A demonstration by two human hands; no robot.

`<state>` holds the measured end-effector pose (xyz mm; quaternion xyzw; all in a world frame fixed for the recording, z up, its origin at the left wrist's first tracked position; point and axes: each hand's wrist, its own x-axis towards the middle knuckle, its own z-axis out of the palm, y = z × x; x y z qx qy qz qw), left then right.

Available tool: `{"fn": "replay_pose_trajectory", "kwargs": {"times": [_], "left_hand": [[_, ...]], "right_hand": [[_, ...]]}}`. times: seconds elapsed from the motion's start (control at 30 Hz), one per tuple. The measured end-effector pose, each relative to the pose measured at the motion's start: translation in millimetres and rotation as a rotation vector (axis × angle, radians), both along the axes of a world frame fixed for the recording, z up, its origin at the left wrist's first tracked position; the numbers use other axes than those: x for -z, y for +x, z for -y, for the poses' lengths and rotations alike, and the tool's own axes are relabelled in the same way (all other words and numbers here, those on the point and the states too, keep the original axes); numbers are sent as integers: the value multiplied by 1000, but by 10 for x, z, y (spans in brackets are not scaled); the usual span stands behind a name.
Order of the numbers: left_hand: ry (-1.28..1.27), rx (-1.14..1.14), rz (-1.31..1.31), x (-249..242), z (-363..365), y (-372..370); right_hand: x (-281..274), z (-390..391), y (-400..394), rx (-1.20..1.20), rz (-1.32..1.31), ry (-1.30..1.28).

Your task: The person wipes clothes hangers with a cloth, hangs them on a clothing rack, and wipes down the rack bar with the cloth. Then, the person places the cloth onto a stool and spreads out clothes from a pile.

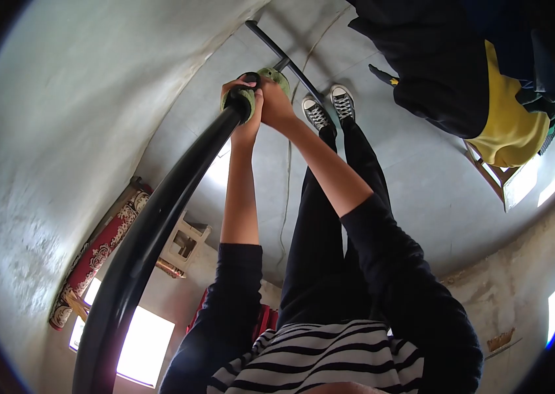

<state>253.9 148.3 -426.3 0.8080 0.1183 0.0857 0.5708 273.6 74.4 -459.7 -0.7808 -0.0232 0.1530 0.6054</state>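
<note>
A black metal pole (159,223) rises from a black foot bar (300,75) on the floor and runs close past the camera at the left. Around its lower part a green cloth (275,77) is wrapped. My left hand (246,121) is closed about the cloth and the pole. My right hand (276,107) presses in from the other side, closed on the same cloth, its fingers touching my left hand. Part of the cloth is hidden beneath my fingers. A black round part shows at the pole between my hands.
Black clothing (435,72) and a yellow garment (510,125) hang at the upper right. My sneakers (342,102) stand by the foot bar. A pale wall (47,164) is close at the left, with a rolled red patterned carpet (100,253) lower down.
</note>
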Motion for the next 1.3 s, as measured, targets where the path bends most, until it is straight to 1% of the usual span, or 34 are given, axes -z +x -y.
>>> {"fn": "replay_pose_trajectory", "kwargs": {"times": [0.07,0.13,0.17,0.23,0.3,0.33,0.37,0.4,0.43,0.47,0.5,0.53,0.57,0.63,0.67,0.73,0.77,0.83,0.87,0.9,0.93,0.97,1.03,1.1,1.23,1.3], "left_hand": [[-27,16,37,192,-18,27],[-42,3,0,329,-3,45],[-28,-5,-18,366,7,54],[-28,-20,-31,407,17,34],[-28,-39,-44,365,18,19],[-21,-34,12,304,18,14],[-14,-29,67,205,22,8],[47,-51,-5,6,35,-4],[57,-56,-11,-191,47,-10],[68,-59,-16,-344,37,-27],[34,-42,20,-493,24,-32],[-2,-57,0,-606,28,-36],[-35,-72,-25,-673,29,-51],[28,-35,-10,-626,18,-45],[62,-11,-11,-585,21,-9],[41,23,-31,-299,-12,-3],[39,39,-36,-160,-3,8],[2,38,-20,162,-21,12],[-14,28,-31,266,-21,11],[-41,11,-18,312,-5,20],[-38,13,-17,336,-10,3],[-13,3,-49,323,-10,-4],[14,-8,-79,283,-19,-19],[-63,-22,-43,234,-4,-43],[-100,-38,-68,-58,18,-77],[-88,-75,-79,-249,32,-66]], "right_hand": [[157,2,15,-37,-39,-39],[290,42,73,-135,-87,-97],[336,76,115,-135,-86,-97],[400,119,156,-307,-26,-109],[330,118,151,-321,-66,-120],[247,120,157,-332,-103,-134],[187,99,120,-268,-46,-62],[51,76,77,-205,10,11],[-83,60,39,-108,103,95],[-205,39,-11,-57,144,104],[-323,19,-56,-4,184,113],[-477,4,-65,37,228,166],[-506,-6,-56,37,224,169],[-542,-42,-63,104,178,226],[-449,-55,-59,92,151,193],[-199,-15,-23,59,159,220],[-80,11,-12,16,71,110],[243,38,57,-117,-4,50],[354,57,97,-202,-98,-19],[390,87,149,-201,-96,-17],[420,115,190,-292,-52,-58],[398,130,211,-384,-8,-99],[320,122,190,-355,-32,-44],[228,119,161,-236,-18,15],[47,70,108,-217,9,16],[-100,86,98,-191,116,90]]}}
